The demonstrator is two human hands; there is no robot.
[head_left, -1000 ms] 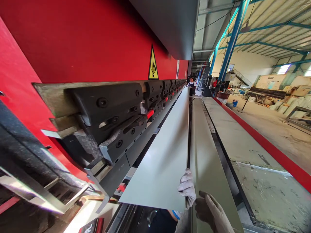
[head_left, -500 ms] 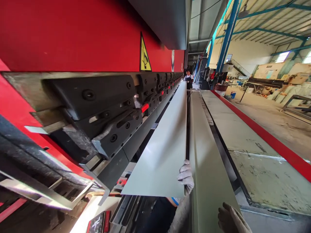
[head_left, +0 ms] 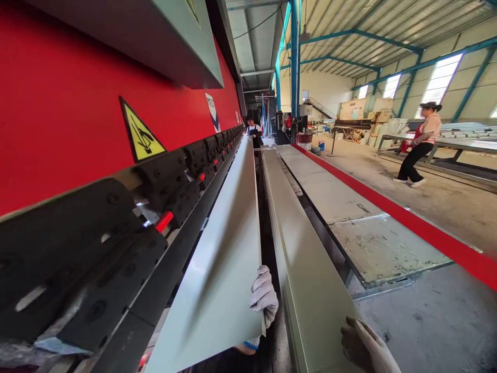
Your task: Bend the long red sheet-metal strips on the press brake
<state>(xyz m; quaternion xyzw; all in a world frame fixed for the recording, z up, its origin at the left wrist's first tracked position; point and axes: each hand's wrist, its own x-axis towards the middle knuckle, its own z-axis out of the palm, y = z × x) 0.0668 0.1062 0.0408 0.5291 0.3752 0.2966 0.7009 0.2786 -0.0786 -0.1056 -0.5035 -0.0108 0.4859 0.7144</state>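
Sheet-metal panel [head_left: 217,269]: stood steeper against the press brake [head_left: 77,155] than a second before. Left hand [head_left: 264,295], gloved, gripped its near edge; right hand [head_left: 367,347] had slid lower, fingers curled on the adjacent folded profile [head_left: 306,269].

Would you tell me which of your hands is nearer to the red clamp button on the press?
Left. The left hand grips the raised sheet's edge nearer the button; the right hand rests farther out on the outer panel.

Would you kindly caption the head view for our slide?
Gloved left hand and right hand hold a bent metal sheet at a red press brake.
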